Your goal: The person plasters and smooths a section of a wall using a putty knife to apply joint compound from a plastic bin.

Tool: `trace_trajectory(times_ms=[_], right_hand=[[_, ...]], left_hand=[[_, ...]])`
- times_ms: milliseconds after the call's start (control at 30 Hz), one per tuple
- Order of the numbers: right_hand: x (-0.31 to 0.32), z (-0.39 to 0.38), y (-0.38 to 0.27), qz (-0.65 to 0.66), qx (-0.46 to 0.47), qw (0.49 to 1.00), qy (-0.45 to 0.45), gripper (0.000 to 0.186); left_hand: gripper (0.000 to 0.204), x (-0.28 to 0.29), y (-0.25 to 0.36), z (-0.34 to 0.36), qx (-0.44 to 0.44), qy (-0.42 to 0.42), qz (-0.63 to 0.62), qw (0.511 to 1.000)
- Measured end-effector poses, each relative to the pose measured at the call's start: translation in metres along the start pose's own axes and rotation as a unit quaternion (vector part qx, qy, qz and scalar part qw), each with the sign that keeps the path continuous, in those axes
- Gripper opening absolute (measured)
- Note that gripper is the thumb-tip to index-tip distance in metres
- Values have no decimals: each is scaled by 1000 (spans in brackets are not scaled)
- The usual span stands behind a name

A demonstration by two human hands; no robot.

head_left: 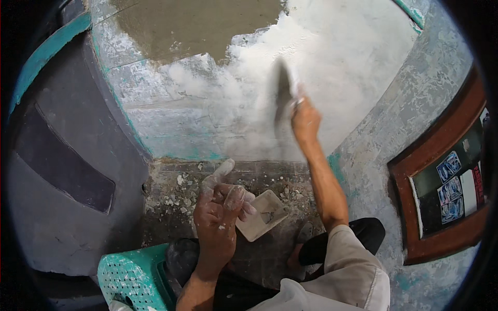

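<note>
My right hand (306, 122) is raised to the wall, closed round the handle of a putty knife (294, 80). Motion smears the tool, and a dark blurred shape lies along its left side. Wet white filler (288, 41) coats the wall around and above it. Lower down, my left hand (218, 210) is held palm up before me, its index finger stretched out and the others loosely bent apart. White paste covers its fingertips, and nothing shows in its grasp. Behind those fingers is a pale square tub (265, 215) with some residue inside; whether they touch it, I cannot tell.
A brown-grey bare patch (192, 26) spans the upper wall. Rubble and flakes (179, 194) litter the floor at its foot. A perforated green plastic stool (132, 277) stands at lower left. Grey wall panels rise at left; a brown wooden frame (410, 207) hangs at right.
</note>
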State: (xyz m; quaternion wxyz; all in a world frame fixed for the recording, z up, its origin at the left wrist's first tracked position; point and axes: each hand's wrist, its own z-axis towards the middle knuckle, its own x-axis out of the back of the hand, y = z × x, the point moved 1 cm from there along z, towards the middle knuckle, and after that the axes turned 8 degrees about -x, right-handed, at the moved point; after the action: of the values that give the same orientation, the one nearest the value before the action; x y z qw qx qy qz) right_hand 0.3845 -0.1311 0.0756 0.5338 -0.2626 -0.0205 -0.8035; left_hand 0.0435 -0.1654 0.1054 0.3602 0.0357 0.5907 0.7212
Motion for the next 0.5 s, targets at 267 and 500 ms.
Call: trace_trajectory(times_ms=[267,500], right_hand=[[-43,98,28,-81,-36,991,101,57],[-96,-9,-82,-16,160,987,-1,52]], left_hand=[[50,-11,-6,2,-11,-22,-31,999],[50,-17,-6,2,-6,-48,2,999]])
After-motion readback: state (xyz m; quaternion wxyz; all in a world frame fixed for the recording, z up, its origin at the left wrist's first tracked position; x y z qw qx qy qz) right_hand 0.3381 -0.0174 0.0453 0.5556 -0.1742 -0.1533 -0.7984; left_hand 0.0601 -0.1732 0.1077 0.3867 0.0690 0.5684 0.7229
